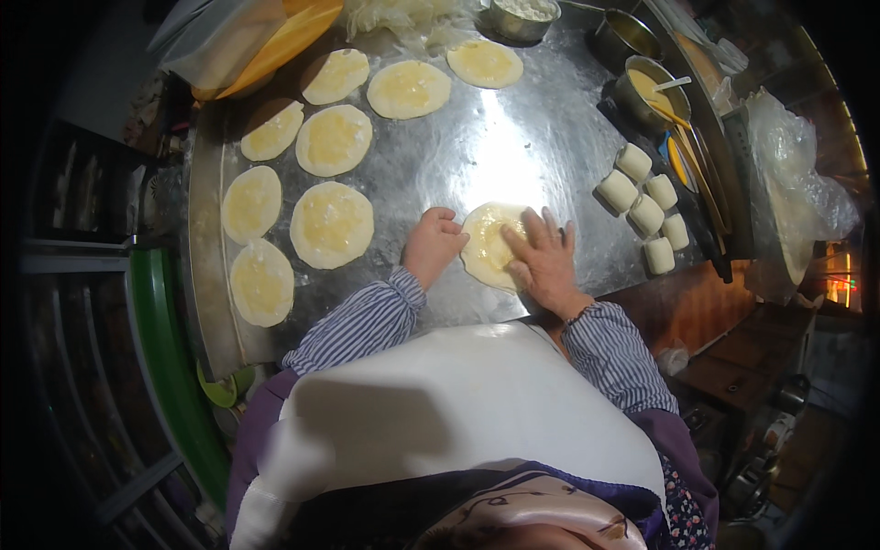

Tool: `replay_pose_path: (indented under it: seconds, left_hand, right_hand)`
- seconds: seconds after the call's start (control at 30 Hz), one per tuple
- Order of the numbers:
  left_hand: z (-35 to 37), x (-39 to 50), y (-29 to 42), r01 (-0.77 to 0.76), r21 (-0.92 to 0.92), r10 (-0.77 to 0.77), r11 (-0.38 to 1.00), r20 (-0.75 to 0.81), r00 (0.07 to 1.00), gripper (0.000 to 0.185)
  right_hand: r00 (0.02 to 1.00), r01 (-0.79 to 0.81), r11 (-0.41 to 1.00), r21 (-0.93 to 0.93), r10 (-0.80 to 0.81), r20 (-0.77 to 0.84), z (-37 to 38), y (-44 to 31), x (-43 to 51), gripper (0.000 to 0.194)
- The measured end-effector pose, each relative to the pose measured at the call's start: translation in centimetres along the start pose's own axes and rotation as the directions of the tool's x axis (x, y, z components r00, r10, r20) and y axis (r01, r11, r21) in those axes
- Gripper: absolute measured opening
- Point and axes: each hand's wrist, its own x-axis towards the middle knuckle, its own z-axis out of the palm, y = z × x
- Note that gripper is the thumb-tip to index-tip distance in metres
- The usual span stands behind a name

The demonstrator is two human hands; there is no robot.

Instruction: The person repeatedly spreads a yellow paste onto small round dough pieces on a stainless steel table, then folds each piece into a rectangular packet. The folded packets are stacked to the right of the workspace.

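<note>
A flat round of dough (485, 265) with a glossy yellow coating lies on the metal worktop near its front edge. My right hand (546, 258) rests on its right part, fingers spread, fingertips in the coating. At the round's left edge is my left hand (436, 244), fingers loosely curled; whether it pinches the rim cannot be told. Several coated dough rounds lie at the left and back, among them one (331, 225) left of my left hand. Several thick white dough pieces (646, 214) stand grouped at the right.
A metal pot of yellow liquid (636, 103) with utensils in it stands at the back right, beside another metal pot (629, 34). A bowl of white powder (526, 17) and crumpled plastic (405, 20) are at the back. Tongs and other long tools (701, 172) lie along the right side.
</note>
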Motion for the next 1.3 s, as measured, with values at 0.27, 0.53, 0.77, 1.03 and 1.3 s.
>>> replay_pose_path:
  seconds: [0.27,0.53,0.77,1.03,1.3]
  left_hand:
    - [-0.1,-2.1,0.3,-0.164,0.273,0.179,0.948,-0.03,0.983,0.052]
    - [0.0,-2.3,-0.8,-0.261,0.311,0.288,0.914,-0.046,0.956,0.05]
    - [0.1,-2.3,-1.3,-0.282,0.32,0.315,0.904,-0.056,0.947,0.049]
    - [0.0,-2.4,-1.0,-0.303,0.353,0.338,0.885,-0.041,0.94,0.048]
    - [0.0,-2.2,-1.5,-0.381,0.403,0.428,0.832,-0.03,0.904,0.048]
  right_hand:
    - [0.996,0.077,0.997,-0.003,-0.077,0.053,0.2,-2.0,0.5,0.056]
    - [0.993,-0.121,0.99,0.079,0.122,-0.005,0.3,0.2,-1.7,0.053]
    - [0.971,-0.221,0.974,0.046,0.224,-0.088,0.4,0.3,-1.5,0.056]
    - [0.993,-0.116,0.989,0.091,0.114,0.023,0.7,-1.0,-3.1,0.061]
    - [0.993,0.054,0.992,0.111,-0.065,0.098,1.1,-1.7,-4.3,0.06]
